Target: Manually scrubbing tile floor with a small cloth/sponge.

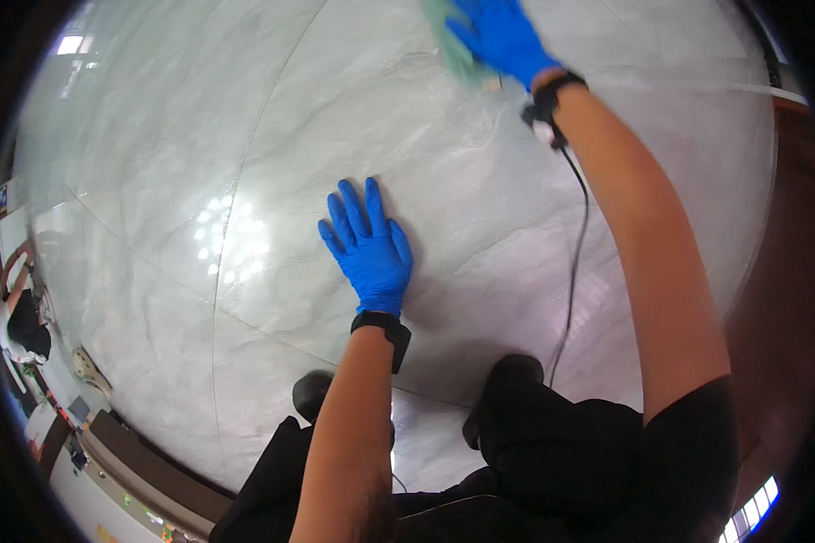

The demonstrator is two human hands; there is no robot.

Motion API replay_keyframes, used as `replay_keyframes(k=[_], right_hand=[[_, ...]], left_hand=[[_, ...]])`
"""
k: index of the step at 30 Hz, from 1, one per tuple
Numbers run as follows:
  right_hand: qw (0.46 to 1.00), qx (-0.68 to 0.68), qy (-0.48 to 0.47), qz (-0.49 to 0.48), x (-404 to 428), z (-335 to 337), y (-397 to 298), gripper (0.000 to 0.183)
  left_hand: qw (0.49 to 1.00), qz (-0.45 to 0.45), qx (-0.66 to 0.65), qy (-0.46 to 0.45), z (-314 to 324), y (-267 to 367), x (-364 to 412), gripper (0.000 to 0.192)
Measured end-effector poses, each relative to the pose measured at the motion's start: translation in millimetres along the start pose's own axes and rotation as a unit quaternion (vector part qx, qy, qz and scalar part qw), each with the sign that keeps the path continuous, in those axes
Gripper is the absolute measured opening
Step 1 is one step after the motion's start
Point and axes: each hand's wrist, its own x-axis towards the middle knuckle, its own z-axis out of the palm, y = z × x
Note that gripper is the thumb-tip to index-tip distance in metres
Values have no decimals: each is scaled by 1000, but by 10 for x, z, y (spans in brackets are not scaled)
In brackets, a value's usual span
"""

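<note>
My left hand (372, 254), in a blue disposable glove, lies palm down with spread fingers on the glossy grey marbled tile floor (326, 136). It holds nothing. Near the top edge my right hand (502, 37), gloved in the same blue, is over a blurred green cloth (458, 47) that touches the floor; part of both is cut off by the frame. The glove hides how the fingers meet the cloth. Each wrist wears a black strap, and a thin black cable (581, 237) hangs from the right one.
My dark shoes (516, 373) stand on the tiles. At the far left a person (24, 326) is seen near a beige clog (89, 370). A brown piece of furniture (149, 461) stands at the lower left. A dark reddish-brown surface (788, 237) runs along the right.
</note>
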Motion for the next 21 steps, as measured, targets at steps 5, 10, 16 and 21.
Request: replay_keyframes(k=[5, 10, 16, 21], right_hand=[[983, -127, 54, 120, 335, 599, 95, 58], [990, 140, 22, -19, -545, 114, -647, 62], [940, 253, -203, -109, -2234, -1019, -1145, 65], [932, 216, -249, -150, -2890, -1406, -1268, 64]], left_hand=[[1000, 4, -11, -4, 37, 70, 14, 64], [1000, 3, -8, 3, 19, 19, 1, 65], [1000, 8, -17, 23, -5, 70, 9, 65], [1000, 0, -15, 22, -24, 49, -18, 62]])
